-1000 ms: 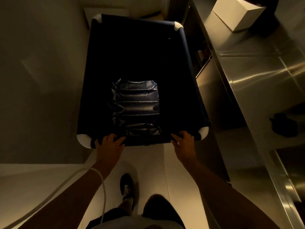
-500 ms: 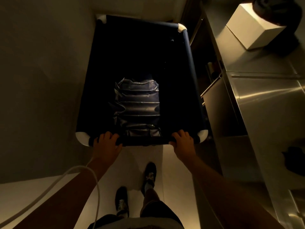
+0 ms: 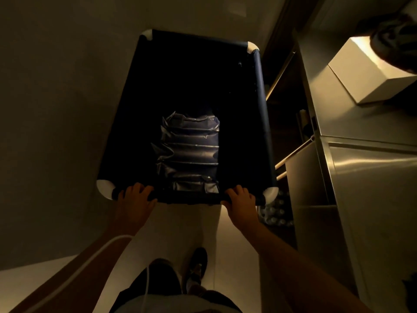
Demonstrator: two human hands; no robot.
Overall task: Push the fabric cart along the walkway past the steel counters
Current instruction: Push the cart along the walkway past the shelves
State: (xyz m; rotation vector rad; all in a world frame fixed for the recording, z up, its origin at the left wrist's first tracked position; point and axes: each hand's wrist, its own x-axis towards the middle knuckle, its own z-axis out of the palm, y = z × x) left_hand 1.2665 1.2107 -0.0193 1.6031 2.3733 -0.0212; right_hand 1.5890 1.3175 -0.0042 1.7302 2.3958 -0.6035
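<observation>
1. Dark navy fabric cart with white rounded corner caps (image 3: 259,86) stands on the pale walkway floor (image 3: 187,222), between a plain wall on the left and the steel counters on the right.
2. Left hand (image 3: 134,202) grips the cart's near rim bar close to the near-left corner, fingers curled over the bar.
3. Right hand (image 3: 242,205) grips the same bar close to the near-right corner, fingers wrapped over it.
4. Crumpled shiny dark plastic sheet (image 3: 189,154) lies in the cart bottom, toward the near edge.
5. Brushed steel counter (image 3: 370,177) runs along the cart's right side, close to it; open lower shelves (image 3: 291,114) show beneath its edge.
6. White cardboard box (image 3: 365,73) sits on the counter top at the far end, a dark object partly over its far corner.
7. Pack of plastic bottles (image 3: 276,211) sits low beside the cart's near-right corner, just beside the right hand.
8. Thin white cable (image 3: 90,263) runs along the left forearm.
9. One dark shoe (image 3: 197,265) is on the floor behind the cart.
</observation>
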